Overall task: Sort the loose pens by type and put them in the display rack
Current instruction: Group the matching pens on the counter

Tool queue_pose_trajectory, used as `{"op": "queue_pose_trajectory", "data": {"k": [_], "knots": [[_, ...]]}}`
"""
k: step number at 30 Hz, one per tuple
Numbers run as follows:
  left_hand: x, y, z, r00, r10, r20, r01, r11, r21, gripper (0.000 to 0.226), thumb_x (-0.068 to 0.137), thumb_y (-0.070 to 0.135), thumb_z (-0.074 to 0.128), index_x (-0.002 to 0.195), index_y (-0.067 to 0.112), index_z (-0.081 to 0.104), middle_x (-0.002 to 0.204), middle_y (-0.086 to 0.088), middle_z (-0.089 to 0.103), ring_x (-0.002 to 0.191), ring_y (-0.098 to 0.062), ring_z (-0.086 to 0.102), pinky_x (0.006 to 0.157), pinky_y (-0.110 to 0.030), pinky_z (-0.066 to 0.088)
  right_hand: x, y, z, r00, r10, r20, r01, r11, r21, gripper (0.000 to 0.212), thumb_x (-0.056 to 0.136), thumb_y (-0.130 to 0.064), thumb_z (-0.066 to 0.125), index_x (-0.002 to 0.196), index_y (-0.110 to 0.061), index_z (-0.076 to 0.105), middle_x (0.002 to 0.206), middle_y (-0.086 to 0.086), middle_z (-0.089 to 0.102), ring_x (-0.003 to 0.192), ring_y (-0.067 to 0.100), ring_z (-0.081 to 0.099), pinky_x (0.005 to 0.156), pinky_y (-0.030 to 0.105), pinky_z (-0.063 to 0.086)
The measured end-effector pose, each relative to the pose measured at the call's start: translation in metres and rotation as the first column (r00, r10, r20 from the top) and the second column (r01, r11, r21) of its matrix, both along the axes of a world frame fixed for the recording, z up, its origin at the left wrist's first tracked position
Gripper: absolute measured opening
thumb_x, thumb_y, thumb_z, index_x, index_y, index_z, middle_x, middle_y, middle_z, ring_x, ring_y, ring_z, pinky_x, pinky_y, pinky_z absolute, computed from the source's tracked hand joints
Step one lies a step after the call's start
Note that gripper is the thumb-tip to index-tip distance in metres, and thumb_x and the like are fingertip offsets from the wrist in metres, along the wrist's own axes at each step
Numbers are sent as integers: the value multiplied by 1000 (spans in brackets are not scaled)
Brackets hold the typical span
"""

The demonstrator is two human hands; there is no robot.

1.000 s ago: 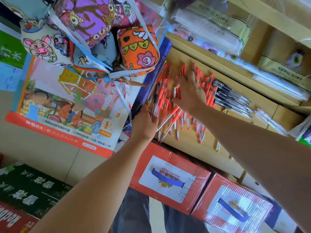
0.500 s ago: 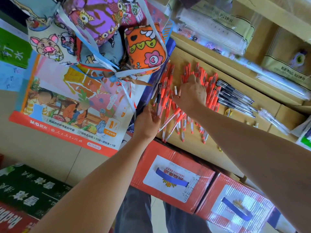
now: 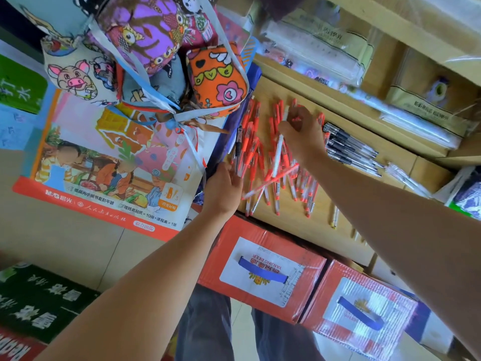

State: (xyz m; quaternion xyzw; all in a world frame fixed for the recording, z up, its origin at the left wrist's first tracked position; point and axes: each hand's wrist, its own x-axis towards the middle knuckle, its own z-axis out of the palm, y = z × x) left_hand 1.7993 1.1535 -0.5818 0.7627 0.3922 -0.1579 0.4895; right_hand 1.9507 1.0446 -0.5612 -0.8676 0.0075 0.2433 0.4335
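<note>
Several red pens (image 3: pixel 253 149) lie spread on a wooden shelf (image 3: pixel 294 220). To their right is a neat group of black pens (image 3: pixel 348 148). My right hand (image 3: pixel 303 136) is raised over the red pile and pinches a white pen (image 3: pixel 278 156) that points down toward me. My left hand (image 3: pixel 225 187) rests at the pile's left edge, its fingers touching the ends of a few red pens and one black-grip pen (image 3: pixel 237 147). Two yellowish pens (image 3: pixel 334 217) lie apart near the shelf's front.
Cloth bags (image 3: pixel 156 48) hang over a colourful poster (image 3: pixel 104 162) on the left. Two red cartons with blue handles (image 3: pixel 263 269) stand below the shelf. Plastic-wrapped packs (image 3: pixel 322 48) fill the shelves behind. Green boxes (image 3: pixel 39 298) sit at the lower left.
My right hand was pressed flat on the red pens; it has lifted and now pinches a white pen. My left hand stays at the pile's left edge.
</note>
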Motion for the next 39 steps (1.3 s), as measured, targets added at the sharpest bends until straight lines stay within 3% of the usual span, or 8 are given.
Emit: {"op": "queue_pose_trajectory", "data": {"k": [6,12,16,19,23,30,33,39], "knots": [[4,-7,9,998,-39,47,39,999,-7,17,93,17,49,106,6,51,90,-16,65,81,-36,65,76,-51,55,-8,-12,2,990,9,-143,-9,1000,3,14,92,-11,51,94,-13,65,68,1,59,35,-1,35,41,18,28],[8,-35,9,983,-176,61,180,981,-67,11,92,24,53,92,14,52,81,-10,64,73,-33,66,70,-48,57,-36,-40,5,953,28,-303,5,994,108,10,101,-23,45,99,-15,52,69,1,59,51,11,44,45,18,35],[9,-60,12,968,-221,119,243,943,-226,8,93,16,59,96,14,52,84,-13,64,64,-26,64,60,-42,58,-50,-59,1,921,11,-390,72,978,197,19,97,-23,55,80,-16,49,64,3,46,48,10,39,45,21,33],[9,-71,12,909,-392,138,402,914,-50,24,89,25,66,104,9,56,84,0,66,76,-21,67,70,-36,56,-51,-77,-2,926,-63,-373,118,985,127,19,93,-23,60,78,-13,55,55,-2,45,48,13,41,48,26,35],[9,-78,6,829,-559,-19,543,796,268,19,81,26,71,94,19,59,86,7,62,82,-13,60,68,-27,45,-47,-108,-6,933,-211,-290,236,970,56,21,91,-28,62,81,-11,59,68,9,48,60,18,41,58,31,33],[8,-95,-7,680,-692,-241,708,536,460,9,84,28,69,83,19,69,75,5,64,69,-14,61,55,-26,44,-62,-162,-6,899,-242,-365,288,955,77,17,88,-24,68,76,-13,62,69,3,59,51,10,43,47,18,34],[11,-96,-8,693,-700,-173,677,549,490,14,84,24,61,76,15,68,66,4,63,59,-16,58,49,-24,40,-65,-178,-10,880,-288,-379,333,941,57,17,87,-26,69,77,-14,64,71,1,61,54,10,45,49,20,34],[37,-98,4,890,-456,-4,412,801,434,15,90,26,58,91,13,65,77,1,66,66,-19,59,57,-27,39,-63,-195,-9,850,-347,-395,399,916,54,18,84,-30,72,80,-12,68,78,8,61,56,13,43,48,23,34]]}}
